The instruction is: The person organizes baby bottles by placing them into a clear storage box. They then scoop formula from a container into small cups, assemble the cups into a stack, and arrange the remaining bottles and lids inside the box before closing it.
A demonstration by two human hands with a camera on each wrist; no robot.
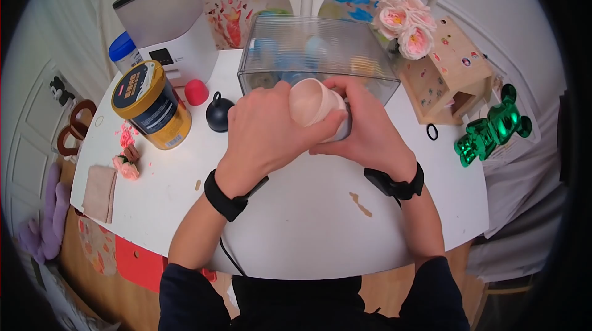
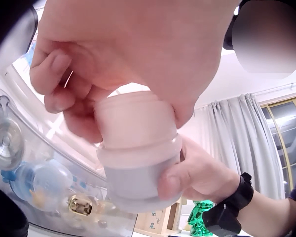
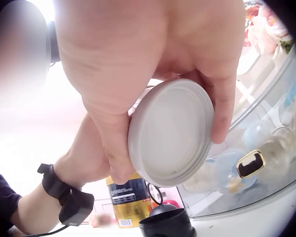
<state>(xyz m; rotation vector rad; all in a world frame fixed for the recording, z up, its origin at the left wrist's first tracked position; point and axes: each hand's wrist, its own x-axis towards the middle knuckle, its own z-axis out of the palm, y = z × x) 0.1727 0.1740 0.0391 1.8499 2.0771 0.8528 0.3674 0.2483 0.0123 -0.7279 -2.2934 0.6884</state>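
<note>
Both hands meet around a small pale pink and grey-white cup-like container (image 1: 308, 101), raised over the table. The left hand (image 1: 262, 127) curls its fingers and thumb round the pink upper part, which has an open rim toward the head view. Round the lower grey-white part (image 2: 138, 182) the right hand (image 1: 369, 124) has its thumb and fingers. The right wrist view shows the container's round, recessed white underside (image 3: 172, 133), with the right hand (image 3: 153, 64) gripping its sides. Some left fingertips are hidden behind the container in the head view.
A clear lidded box (image 1: 320, 47) stands just beyond the hands. To the left are a yellow-lidded tub (image 1: 154, 106), a black round object (image 1: 219, 112) and a red one (image 1: 196, 92). A wooden house (image 1: 447, 72) and shiny green bear (image 1: 493, 127) stand right.
</note>
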